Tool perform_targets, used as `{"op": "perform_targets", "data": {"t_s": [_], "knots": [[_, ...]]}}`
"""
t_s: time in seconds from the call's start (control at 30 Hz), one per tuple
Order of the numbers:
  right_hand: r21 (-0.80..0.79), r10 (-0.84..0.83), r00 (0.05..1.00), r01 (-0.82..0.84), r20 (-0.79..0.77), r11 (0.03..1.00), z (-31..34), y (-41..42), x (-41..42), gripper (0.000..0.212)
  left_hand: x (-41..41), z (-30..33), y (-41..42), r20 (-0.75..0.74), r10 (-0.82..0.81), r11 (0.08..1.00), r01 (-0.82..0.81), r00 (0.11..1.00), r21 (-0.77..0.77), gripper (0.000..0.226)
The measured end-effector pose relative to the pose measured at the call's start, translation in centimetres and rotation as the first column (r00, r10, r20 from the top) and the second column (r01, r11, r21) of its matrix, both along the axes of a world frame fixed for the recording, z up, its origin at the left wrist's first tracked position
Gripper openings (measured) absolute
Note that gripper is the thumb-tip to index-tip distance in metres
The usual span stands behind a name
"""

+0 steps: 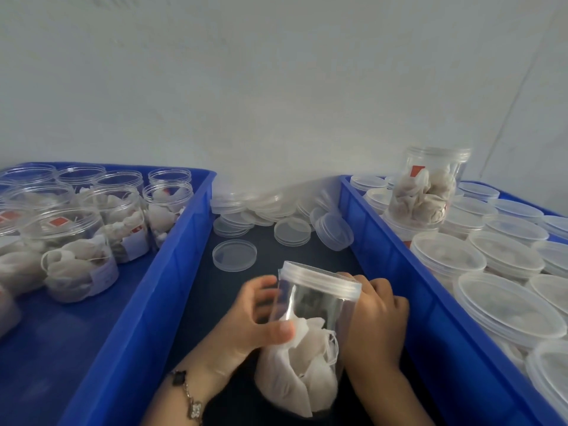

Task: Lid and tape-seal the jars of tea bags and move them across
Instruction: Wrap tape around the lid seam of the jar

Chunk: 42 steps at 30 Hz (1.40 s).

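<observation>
Clear plastic, the lidded jar [310, 327] stands tilted between both blue crates, left hand [261, 321] curled round its wall, right hand [376, 318] wrapped behind it, and I judge that smooth wall could slip before tape goes on.

We see a clear plastic jar [310, 330] of white tea bags held over the dark tabletop [307, 253] between the two blue crates, tilted with its base toward us and a translucent lid [321, 276] already on its far end. Open, unlidded jars of tea bags [92, 222] stand in the left crate [172, 262], crowded toward its far end, while lidded jars [504, 269] fill the right crate [396, 256], one lidded jar [425, 189] stacked on top at the far end. Loose lids [270, 213] lie heaped along the tabletop's far edge, one single lid [234, 251] nearer.
</observation>
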State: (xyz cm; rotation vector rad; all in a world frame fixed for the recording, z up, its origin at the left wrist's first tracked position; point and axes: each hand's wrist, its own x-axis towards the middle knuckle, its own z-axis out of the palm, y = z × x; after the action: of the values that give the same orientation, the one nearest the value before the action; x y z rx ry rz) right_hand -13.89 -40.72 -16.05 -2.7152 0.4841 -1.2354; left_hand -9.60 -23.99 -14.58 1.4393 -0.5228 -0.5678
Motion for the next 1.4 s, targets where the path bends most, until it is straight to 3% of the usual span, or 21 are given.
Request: {"op": "perform_targets", "data": {"t_s": [0.07, 0.13, 0.2, 0.3, 0.43, 0.57, 0.73, 0.83, 0.97, 1.07, 1.27, 1.37, 1.4], "knots": [[0.000, -0.032, 0.999, 0.032, -0.015, 0.999, -0.1, -0.4, 0.1, 0.039, 0.2, 0.0, 0.1, 0.116, 0.212, 0.977, -0.215, 0.970, 0.012, 0.114], [0.019, -0.058, 0.998, 0.058, -0.005, 0.998, -0.2, -0.7, 0.4, 0.039, 0.0, 0.1, -0.1, 0.296, 0.328, 0.934, -0.354, 0.897, 0.038, 0.085], [0.038, -0.078, 0.997, 0.077, 0.025, 0.996, -0.2, -0.8, 0.6, 0.037, -0.3, 0.3, -0.3, 0.406, 0.333, 0.924, -0.380, 0.851, 0.038, 0.067], [0.014, -0.102, 0.994, 0.102, 0.031, 0.995, -0.4, -0.7, 0.9, 0.035, -0.4, 0.3, -0.6, 0.416, 0.277, 0.948, -0.316, 0.866, 0.028, 0.048], [-0.011, -0.111, 0.994, 0.111, 0.005, 0.994, -0.7, -0.4, 0.9, 0.036, -0.9, 0.2, -1.3, 0.370, 0.207, 0.969, -0.242, 0.906, 0.050, 0.068], [-0.046, -0.106, 0.994, 0.105, -0.022, 0.993, -0.5, 0.2, 0.8, 0.032, -1.6, 0.3, -2.2, 0.470, 0.261, 0.948, -0.316, 0.843, 0.040, 0.080], [-0.072, -0.119, 0.992, 0.116, -0.037, 0.991, -0.4, 0.4, 0.6, 0.029, -2.1, 0.1, -2.5, 0.474, 0.324, 0.929, -0.369, 0.819, 0.002, 0.082], [-0.076, -0.098, 0.995, 0.098, 0.004, 0.992, -0.4, 0.1, 0.5, 0.028, -2.3, 0.2, -2.7, 0.531, 0.361, 0.907, -0.422, 0.767, -0.008, 0.070], [-0.091, -0.058, 0.992, 0.068, 0.109, 0.993, 0.0, -0.7, 0.4, 0.034, -1.8, 0.5, -1.9, 0.290, 0.312, 0.950, -0.300, 0.905, -0.086, 0.046], [-0.140, -0.068, 0.985, 0.090, 0.158, 0.986, 0.6, -1.0, 0.3, 0.030, -0.9, -0.2, -1.5, 0.119, 0.296, 0.948, -0.276, 0.948, -0.157, 0.059], [-0.130, -0.017, 0.995, 0.030, 0.100, 0.991, 0.9, -1.2, 0.4, 0.044, -0.3, -0.9, -1.6, -0.228, 0.157, 0.940, -0.216, 0.961, -0.263, 0.059], [-0.082, 0.086, 0.992, -0.078, 0.092, 0.994, 0.8, -2.0, 0.2, 0.050, 0.1, -0.8, -1.0, -0.324, 0.064, 0.915, -0.185, 0.944, -0.359, 0.048], [-0.058, 0.109, 0.988, -0.103, 0.106, 0.993, 0.8, -2.1, 0.1, 0.051, 0.3, -0.8, -0.8, -0.345, 0.062, 0.903, -0.200, 0.937, -0.380, 0.056]]}}
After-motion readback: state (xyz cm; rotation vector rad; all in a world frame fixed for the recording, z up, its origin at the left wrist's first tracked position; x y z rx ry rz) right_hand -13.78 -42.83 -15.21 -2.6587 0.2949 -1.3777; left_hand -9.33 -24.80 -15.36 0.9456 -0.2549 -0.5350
